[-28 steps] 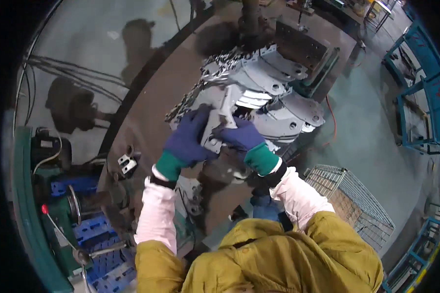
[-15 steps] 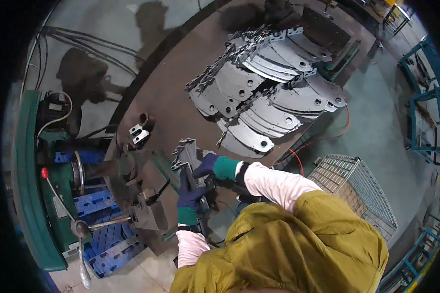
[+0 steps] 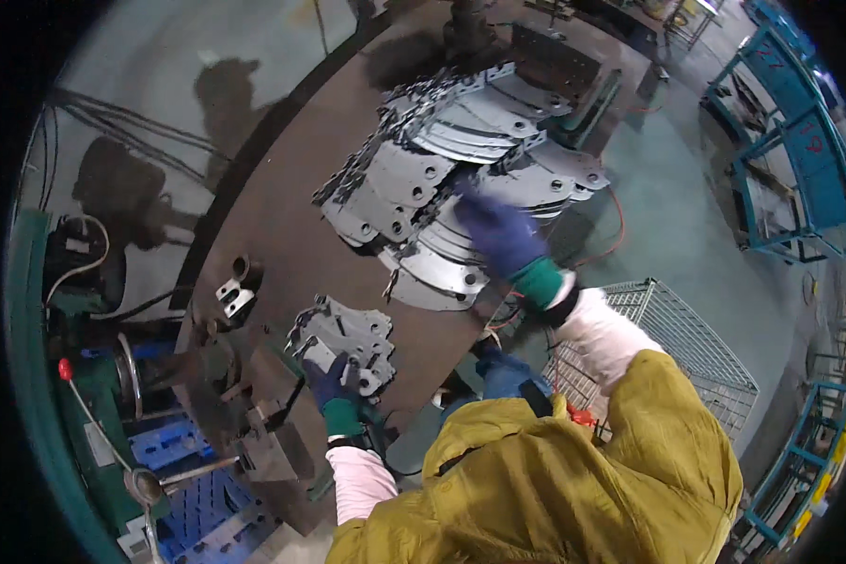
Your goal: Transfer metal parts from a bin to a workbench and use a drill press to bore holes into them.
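Grey metal brackets (image 3: 359, 334) lie bunched by the left hand (image 3: 334, 383), whose fingers touch a flat piece (image 3: 319, 353), perhaps to steady it; whether they clamp I cannot tell. Beneath the blurred right hand (image 3: 501, 233), finger spacing unclear, curved plates (image 3: 470, 141) overlap, probably to save room. Below right of those fingers stands a wire basket (image 3: 705, 336), contents unclear

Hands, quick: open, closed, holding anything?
Left hand: touching the small metal-part pile; grip cannot be told.
Right hand: blurred, over the curved plates; open or closed cannot be told.
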{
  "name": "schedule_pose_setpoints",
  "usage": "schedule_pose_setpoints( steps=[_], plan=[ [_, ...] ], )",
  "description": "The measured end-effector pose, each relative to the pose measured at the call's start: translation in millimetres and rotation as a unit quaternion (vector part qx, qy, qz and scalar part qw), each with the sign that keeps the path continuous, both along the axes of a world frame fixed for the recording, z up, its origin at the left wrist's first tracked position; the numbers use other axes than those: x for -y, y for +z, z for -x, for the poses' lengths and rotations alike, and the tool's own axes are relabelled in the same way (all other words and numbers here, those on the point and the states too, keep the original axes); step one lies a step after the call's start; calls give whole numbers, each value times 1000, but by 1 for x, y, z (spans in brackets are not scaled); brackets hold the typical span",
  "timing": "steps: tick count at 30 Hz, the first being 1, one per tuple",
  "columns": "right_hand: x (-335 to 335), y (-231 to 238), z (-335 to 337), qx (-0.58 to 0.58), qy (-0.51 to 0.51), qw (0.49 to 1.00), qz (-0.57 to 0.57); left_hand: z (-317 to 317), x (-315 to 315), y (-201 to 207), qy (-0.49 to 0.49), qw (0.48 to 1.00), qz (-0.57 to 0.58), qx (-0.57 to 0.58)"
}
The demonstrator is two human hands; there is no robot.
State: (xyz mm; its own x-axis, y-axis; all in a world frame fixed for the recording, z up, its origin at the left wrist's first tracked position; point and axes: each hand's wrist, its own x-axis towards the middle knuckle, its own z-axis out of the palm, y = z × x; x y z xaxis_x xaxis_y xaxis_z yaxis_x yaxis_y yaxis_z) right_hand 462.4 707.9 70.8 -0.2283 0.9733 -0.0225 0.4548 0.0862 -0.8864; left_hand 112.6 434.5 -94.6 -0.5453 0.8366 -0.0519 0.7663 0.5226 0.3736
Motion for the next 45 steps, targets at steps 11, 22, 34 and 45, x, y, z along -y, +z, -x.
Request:
schedule_pose_setpoints(
  steps=[11,22,34,45],
  plan=[
    [-176,-97,-237,300,-82,934,177,-80,-153,52,-22,990,-17,141],
    [-157,-57,-182,276,-9,951,142,-188,-249,41,48,995,-24,84],
    [-151,-51,-164,423,61,900,85,-194,-227,29,61,995,-70,35],
    [-195,-115,-151,325,138,934,-59,-263,-337,58,-372,918,-136,-8]
  ],
)
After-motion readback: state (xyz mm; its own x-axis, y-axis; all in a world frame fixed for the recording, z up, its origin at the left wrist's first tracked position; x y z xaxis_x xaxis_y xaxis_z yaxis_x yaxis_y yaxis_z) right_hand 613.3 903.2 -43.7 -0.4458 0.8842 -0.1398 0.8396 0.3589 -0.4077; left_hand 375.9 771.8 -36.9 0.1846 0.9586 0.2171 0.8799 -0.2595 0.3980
